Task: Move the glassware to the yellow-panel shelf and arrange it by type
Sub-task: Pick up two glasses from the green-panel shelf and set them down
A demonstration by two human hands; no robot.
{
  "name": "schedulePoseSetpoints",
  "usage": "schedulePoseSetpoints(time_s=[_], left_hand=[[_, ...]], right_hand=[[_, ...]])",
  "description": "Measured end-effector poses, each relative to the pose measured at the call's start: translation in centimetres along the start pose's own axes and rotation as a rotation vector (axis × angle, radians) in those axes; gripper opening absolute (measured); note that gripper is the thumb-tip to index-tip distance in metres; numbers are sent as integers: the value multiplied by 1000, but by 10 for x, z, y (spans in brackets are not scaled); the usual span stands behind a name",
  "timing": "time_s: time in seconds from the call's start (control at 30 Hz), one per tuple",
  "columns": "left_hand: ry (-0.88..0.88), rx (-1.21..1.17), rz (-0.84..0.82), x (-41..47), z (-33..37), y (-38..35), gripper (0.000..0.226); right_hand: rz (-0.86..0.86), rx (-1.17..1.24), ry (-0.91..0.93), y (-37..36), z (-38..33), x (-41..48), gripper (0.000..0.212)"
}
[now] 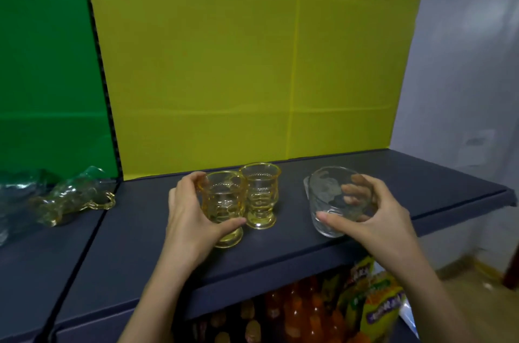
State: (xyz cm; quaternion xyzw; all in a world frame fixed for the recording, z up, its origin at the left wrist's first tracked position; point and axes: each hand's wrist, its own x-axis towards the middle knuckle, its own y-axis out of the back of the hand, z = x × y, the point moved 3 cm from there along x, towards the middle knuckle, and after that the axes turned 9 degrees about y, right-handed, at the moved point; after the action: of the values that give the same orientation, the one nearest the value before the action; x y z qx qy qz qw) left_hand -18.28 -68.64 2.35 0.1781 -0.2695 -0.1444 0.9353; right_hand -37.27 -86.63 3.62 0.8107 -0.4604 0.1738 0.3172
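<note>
Glassware is being gathered on the dark shelf (pixel 421 182) that runs under the yellow panel (pixel 252 61), and that panel is the thing to steer by. Below the panel's middle two amber goblets stand upright side by side, close enough that they look to touch. The left hand (pixel 193 219) is wrapped around the nearer amber goblet (pixel 223 207), thumb across its front low down and fingers curled behind near the rim; its foot appears to be on the shelf. The farther amber goblet (pixel 260 195) stands free, nobody holding it.

Below the panel's right part, well apart from the goblets, the right hand (pixel 368 210) is cupped around a clear tumbler (pixel 335 199), fingers behind the glass and thumb across the front. The tumbler leans a little, and I cannot tell whether its base is fully down yet.

Out past the panel's left edge, under the green panel (pixel 42 61), more glass pieces (pixel 73 196) lie in a blurred heap, some greenish, some amber; I can't make out their shapes or number.

I'd say the job is under way but far from done: the amber pair is grouped, the clear tumbler starts a second group, and that heap has yet to come across. Under the shelf, orange bottles (pixel 309 311) and bright packets (pixel 379 297) play no part.
</note>
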Motion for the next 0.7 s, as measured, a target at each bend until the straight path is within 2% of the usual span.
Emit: schedulePoseSetpoints(time_s=[0.13, 0.23, 0.3, 0.43, 0.53, 0.7], left_hand=[[64, 134, 25, -6, 8, -3, 107], [86, 228, 148, -17, 30, 2, 117], [23, 314, 277, -26, 53, 2, 106], [-141, 426, 430, -37, 97, -19, 62], [-227, 498, 411, -37, 123, -49, 42], [-293, 599, 288, -25, 142, -106, 31]], right_hand=[[-112, 69, 42, 16, 15, 21, 97], [-186, 137, 57, 33, 29, 36, 91], [-213, 173, 72, 45, 40, 47, 88], [-217, 181, 98, 73, 62, 73, 85], [-212, 125, 103, 90, 84, 98, 87], [-205, 39, 37, 99, 128, 133, 97]])
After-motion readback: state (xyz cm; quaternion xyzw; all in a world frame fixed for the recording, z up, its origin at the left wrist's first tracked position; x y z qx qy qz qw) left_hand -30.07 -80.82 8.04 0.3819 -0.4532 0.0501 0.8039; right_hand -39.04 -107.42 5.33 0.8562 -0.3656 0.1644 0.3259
